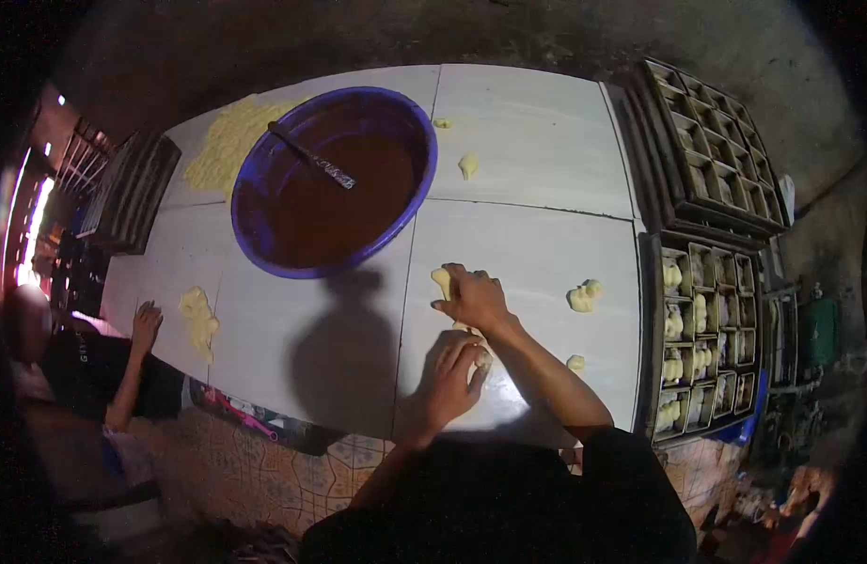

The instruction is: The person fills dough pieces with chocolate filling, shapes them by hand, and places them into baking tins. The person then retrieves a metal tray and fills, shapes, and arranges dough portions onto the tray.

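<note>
My right hand (476, 299) reaches in over the white table, its thumb and fingers closed round a pale yellow piece of dough (441, 279) that shows at its left side. Nearer to my body is my left hand (454, 383), its fingers curled over dough, of which a pale bit (466, 328) shows between the two hands. The palms and most of what lies under the fingers are hidden. To the right, a dough lump (584, 295) and a smaller one (575, 362) lie on the tabletop.
A blue basin (334, 273) of brown contents holds a stick. Dough is spread behind it (228, 141). Divided metal trays (704, 338) stand at the right, some compartments holding dough; more trays are stacked beyond. At left, another person's hand (147, 324) is near dough (198, 318).
</note>
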Tool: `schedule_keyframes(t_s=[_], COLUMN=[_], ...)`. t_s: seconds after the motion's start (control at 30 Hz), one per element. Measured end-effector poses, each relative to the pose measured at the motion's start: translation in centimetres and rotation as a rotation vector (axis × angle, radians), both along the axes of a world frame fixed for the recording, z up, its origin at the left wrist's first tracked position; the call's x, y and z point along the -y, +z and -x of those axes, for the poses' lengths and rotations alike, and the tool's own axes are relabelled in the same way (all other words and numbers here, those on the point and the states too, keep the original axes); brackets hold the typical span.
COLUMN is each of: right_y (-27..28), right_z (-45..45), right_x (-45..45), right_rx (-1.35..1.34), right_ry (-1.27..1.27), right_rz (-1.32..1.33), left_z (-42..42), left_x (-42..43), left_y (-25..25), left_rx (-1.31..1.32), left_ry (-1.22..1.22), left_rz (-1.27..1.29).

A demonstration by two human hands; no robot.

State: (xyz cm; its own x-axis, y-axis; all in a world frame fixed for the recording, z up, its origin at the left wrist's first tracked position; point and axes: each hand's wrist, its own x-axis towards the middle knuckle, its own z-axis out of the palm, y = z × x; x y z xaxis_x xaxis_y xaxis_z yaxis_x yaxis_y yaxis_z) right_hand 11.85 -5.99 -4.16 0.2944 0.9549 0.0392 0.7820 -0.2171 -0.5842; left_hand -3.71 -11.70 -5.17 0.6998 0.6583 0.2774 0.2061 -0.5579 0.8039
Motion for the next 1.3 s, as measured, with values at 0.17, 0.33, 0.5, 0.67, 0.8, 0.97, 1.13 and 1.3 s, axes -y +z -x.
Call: schedule_keyframes(t_s=[0.17,0.33,0.5,0.67,0.8,0.97,1.13,1.3], right_y=[-5.9,-0.6,4.6,7.9,12.6,15.2,9.1,2.1], right_z=[-2.1,-9.5,-9.8,-4.5,-4.4,-6.6,-11.7,-3.6], right_x=[0.3,3.4,11.8,16.1,18.1,19.7,17.7,15.0], right_rx=[-0.557,-1.725,-1.223,-0.792,-0.479,-0.514,-1.660,-0.230], right_ry=[-0.075,-0.434,-0.251,0.141,0.133,-0.171,0.250,-0.145], right_rz=[-0.188,-0.354,-0.095,-0.034,0.029,-0.382,-0.724,-0.343], left_z=[0.8,0.3,-1.0,-3.3,-1.9,2.3,6.2,4.3], left_x=[4.0,6.6,4.7,0.6,0.3,-0.1,-1.0,0.5], left_y=[2.5,5.5,5.1,5.2,4.8,0.3,-2.4,2.3], left_rx=[0.088,-0.190,-0.268,0.086,-0.062,0.331,0.452,0.582], left_ry=[-0.239,-0.571,-0.016,-0.261,-0.497,-0.031,-0.047,-0.047], left_rz=[0.025,-0.093,-0.143,0.417,0.863,0.972,0.774,1.252])
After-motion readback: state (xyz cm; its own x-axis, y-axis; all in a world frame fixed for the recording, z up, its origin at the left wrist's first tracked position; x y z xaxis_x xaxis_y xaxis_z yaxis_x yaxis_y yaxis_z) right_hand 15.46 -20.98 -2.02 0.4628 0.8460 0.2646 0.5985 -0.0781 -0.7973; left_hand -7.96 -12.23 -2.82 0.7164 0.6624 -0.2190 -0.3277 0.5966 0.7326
